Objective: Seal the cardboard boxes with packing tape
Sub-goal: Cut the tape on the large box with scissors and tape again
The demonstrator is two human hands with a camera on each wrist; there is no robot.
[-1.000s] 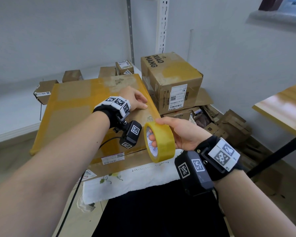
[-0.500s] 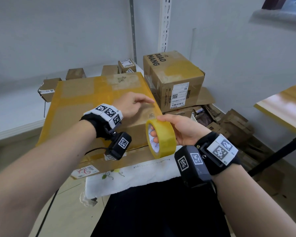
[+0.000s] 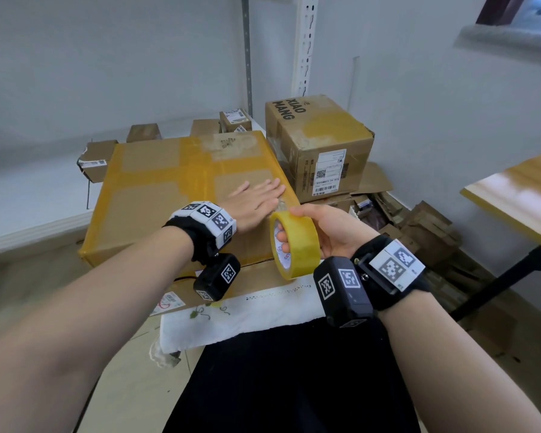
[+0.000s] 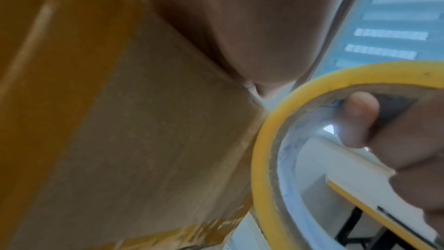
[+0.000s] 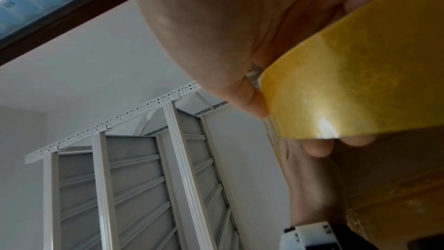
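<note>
Cardboard, banded with yellow tape, fills the left of the scene: a large flat brown cardboard box (image 3: 181,195) lying on the low surface. The left hand (image 3: 256,203) rests flat on its right side, fingers straight, pressing near the edge. Just beside it, the right hand (image 3: 328,229) grips a yellow roll of packing tape (image 3: 294,245), fingers through the core, thumb on top. The roll looks light and stiff, best held by its core; the film is likely to cling and crease.
</note>
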